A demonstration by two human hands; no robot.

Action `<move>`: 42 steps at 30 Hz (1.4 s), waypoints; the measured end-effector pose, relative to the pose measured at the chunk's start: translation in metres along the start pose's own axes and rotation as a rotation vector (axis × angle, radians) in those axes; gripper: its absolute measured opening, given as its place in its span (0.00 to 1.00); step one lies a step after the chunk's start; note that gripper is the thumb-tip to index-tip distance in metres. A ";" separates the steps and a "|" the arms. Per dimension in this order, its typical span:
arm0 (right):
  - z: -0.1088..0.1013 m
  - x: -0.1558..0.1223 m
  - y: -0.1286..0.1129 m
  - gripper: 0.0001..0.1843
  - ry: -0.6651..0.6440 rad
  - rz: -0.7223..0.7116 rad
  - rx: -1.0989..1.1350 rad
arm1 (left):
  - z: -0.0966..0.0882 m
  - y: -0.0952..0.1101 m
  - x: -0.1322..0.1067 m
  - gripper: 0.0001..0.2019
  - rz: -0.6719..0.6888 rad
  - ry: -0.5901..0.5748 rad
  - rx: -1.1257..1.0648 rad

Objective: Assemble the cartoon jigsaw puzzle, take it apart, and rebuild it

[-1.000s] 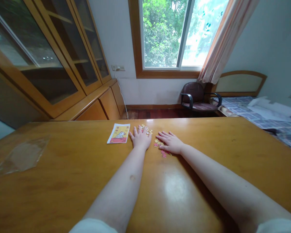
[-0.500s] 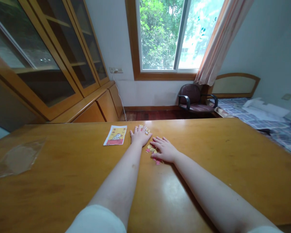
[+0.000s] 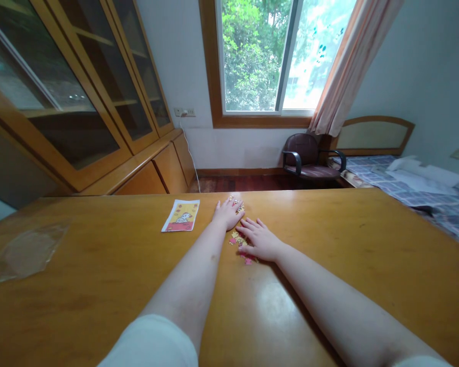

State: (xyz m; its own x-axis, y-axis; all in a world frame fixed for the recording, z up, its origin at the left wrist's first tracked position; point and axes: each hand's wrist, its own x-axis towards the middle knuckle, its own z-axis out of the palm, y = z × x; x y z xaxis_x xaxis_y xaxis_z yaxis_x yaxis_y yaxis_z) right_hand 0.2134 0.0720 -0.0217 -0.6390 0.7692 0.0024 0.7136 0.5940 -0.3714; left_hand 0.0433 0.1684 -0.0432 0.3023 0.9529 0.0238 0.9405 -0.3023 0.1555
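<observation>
Small jigsaw puzzle pieces (image 3: 235,237), yellow, pink and white, lie in a loose spread on the wooden table (image 3: 137,285). My left hand (image 3: 228,213) rests palm down with fingers apart over the far part of the spread, and several pieces peek out past its fingertips. Palm down too, my right hand (image 3: 260,238) lies over the nearer pieces with its fingers spread, hiding some of them. Left of my hands lies a picture card (image 3: 181,216) showing a white animal on yellow and pink.
A clear plastic bag (image 3: 26,252) lies flat at the table's left side. Beyond the far edge stands a dark red armchair (image 3: 304,153) under the window. A glass-door cabinet (image 3: 99,92) lines the left, and a bed (image 3: 390,168) is at the right.
My left hand has slid a little to the right, over the far pieces and further from the card. My right hand has hardly moved. The view has shifted slightly.
</observation>
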 end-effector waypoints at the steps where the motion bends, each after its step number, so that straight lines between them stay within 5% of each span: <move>1: 0.000 0.000 0.000 0.45 -0.001 -0.009 0.003 | 0.000 0.001 0.001 0.29 0.015 0.000 0.000; 9: 0.002 0.002 0.002 0.44 0.002 -0.021 0.024 | 0.001 0.003 0.003 0.34 -0.077 0.170 -0.001; 16: 0.003 0.002 0.003 0.43 0.010 -0.029 0.008 | -0.001 0.004 0.016 0.36 -0.005 -0.019 -0.002; 32: 0.004 0.003 0.003 0.42 0.037 -0.037 0.003 | -0.005 0.004 0.011 0.23 0.176 0.071 -0.119; 36: 0.004 0.003 0.003 0.42 0.027 -0.022 0.016 | -0.005 -0.002 0.011 0.24 0.198 0.089 -0.329; 42: 0.003 0.002 0.006 0.35 0.030 -0.033 0.083 | -0.005 -0.014 0.000 0.23 -0.077 0.396 -0.830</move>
State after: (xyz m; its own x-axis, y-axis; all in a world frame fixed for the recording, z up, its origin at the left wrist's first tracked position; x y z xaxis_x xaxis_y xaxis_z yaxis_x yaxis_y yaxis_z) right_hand 0.2153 0.0768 -0.0268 -0.6519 0.7571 0.0427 0.6654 0.5982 -0.4467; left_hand 0.0291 0.1732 -0.0406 0.0246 0.9546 0.2969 0.4966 -0.2694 0.8251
